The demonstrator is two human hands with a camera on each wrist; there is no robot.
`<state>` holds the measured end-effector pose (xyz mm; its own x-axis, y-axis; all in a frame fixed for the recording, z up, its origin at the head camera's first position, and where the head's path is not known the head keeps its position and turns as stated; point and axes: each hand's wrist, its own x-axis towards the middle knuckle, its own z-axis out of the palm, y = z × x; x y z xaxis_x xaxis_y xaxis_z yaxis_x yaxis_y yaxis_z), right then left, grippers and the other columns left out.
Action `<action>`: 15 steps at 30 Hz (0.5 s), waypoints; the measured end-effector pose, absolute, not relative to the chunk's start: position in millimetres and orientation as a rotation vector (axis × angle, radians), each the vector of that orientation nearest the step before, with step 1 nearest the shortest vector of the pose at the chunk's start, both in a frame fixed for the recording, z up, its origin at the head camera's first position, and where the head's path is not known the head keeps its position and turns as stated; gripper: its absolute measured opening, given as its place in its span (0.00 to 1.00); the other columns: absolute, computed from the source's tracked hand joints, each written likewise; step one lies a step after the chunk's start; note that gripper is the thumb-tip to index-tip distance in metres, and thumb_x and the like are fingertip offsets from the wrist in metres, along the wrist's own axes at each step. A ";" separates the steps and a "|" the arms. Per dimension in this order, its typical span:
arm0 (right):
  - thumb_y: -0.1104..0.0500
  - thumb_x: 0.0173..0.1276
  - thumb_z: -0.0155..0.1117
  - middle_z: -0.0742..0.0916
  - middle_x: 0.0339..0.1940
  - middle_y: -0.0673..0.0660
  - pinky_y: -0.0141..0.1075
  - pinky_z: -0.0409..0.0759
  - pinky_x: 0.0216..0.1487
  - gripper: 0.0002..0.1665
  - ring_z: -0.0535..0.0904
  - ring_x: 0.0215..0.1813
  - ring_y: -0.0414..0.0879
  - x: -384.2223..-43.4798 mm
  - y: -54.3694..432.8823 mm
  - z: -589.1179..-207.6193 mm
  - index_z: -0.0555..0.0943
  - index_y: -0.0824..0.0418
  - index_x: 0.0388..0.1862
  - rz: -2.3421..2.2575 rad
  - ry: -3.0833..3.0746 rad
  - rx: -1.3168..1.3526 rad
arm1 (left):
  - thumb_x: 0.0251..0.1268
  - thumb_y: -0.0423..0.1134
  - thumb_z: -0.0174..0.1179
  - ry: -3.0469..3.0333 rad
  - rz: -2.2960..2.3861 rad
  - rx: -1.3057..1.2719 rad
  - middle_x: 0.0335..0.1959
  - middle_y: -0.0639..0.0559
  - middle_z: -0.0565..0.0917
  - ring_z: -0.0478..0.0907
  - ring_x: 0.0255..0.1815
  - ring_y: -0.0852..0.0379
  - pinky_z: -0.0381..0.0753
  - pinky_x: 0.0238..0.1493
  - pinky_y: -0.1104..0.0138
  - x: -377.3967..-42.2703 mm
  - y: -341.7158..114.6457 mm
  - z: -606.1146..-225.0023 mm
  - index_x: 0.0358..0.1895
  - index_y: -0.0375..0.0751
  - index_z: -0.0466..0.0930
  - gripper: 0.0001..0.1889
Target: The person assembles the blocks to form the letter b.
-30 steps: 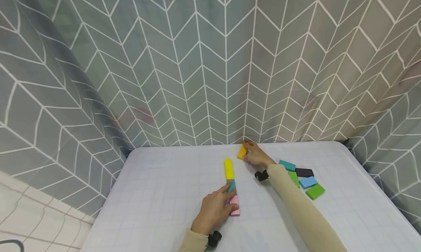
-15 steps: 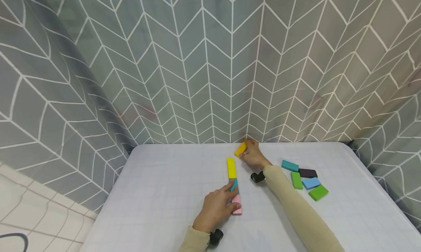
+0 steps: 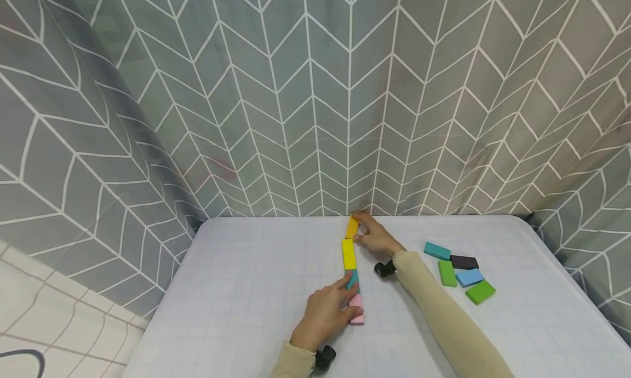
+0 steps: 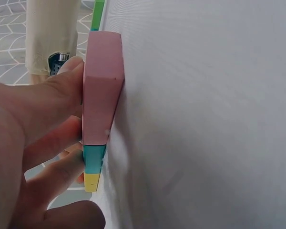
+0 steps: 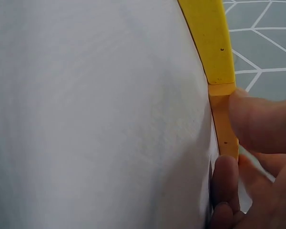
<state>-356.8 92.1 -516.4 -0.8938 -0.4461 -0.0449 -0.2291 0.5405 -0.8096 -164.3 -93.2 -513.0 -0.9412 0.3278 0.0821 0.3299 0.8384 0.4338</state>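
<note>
Right hand (image 3: 374, 239) pinching the orange-yellow block (image 3: 352, 228), left hand (image 3: 321, 315) laid over the row.
From my station: right fingers (image 5: 226, 179) bent, parted only by the block's length, thumb at its near end, fingertips at its far end. That block is near the far edge of the worktop (image 3: 246, 290), at the head of the row, slightly skewed to it; whether it touches the yellow block (image 3: 348, 254) I can't tell. Left fingers loosely spread, gripping nothing; I see fingertips on the teal block (image 3: 352, 279), thumb on the pink block (image 4: 103, 86). Row order, far to near: yellow, teal, pink, end to end. Off to the right I note a loose cluster: second teal block (image 3: 437, 251), black block (image 3: 464, 262), light blue block (image 3: 470, 278), one green block (image 3: 447, 273), another green block (image 3: 480, 292). Beyond, a grey curtain (image 3: 296, 93) with white zigzag lines.
</note>
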 end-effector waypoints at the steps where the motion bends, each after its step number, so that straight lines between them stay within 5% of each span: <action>1: 0.60 0.76 0.64 0.59 0.88 0.64 0.64 0.69 0.77 0.41 0.67 0.79 0.70 -356.7 92.0 -516.1 0.63 0.58 0.85 -1.273 2.528 -0.579 | 0.66 0.55 0.73 -3.011 -0.708 -0.536 0.78 0.55 0.75 0.86 0.64 0.42 0.89 0.49 0.49 -164.1 -93.1 -513.0 0.69 0.53 0.83 0.29; 5: 0.61 0.78 0.62 0.58 0.90 0.60 0.64 0.58 0.83 0.39 0.53 0.88 0.66 -356.6 90.7 -515.5 0.63 0.58 0.85 -1.233 2.518 -0.630 | 0.66 0.56 0.73 -3.018 -0.695 -0.529 0.78 0.56 0.75 0.86 0.63 0.43 0.89 0.48 0.50 -163.3 -93.1 -513.8 0.69 0.54 0.83 0.29; 15: 0.60 0.81 0.59 0.58 0.90 0.57 0.64 0.51 0.85 0.36 0.52 0.89 0.63 -355.4 90.7 -514.0 0.65 0.57 0.85 -1.167 2.523 -0.707 | 0.67 0.55 0.72 -3.032 -0.753 -0.518 0.79 0.55 0.74 0.85 0.65 0.41 0.88 0.51 0.45 -165.1 -91.7 -514.1 0.69 0.53 0.83 0.29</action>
<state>-355.4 90.7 -514.0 -0.8435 -0.5356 -0.0404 -0.3160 0.5556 -0.7691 -165.1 -91.7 -514.1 -0.9462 0.3191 0.0541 0.3074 0.8334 0.4594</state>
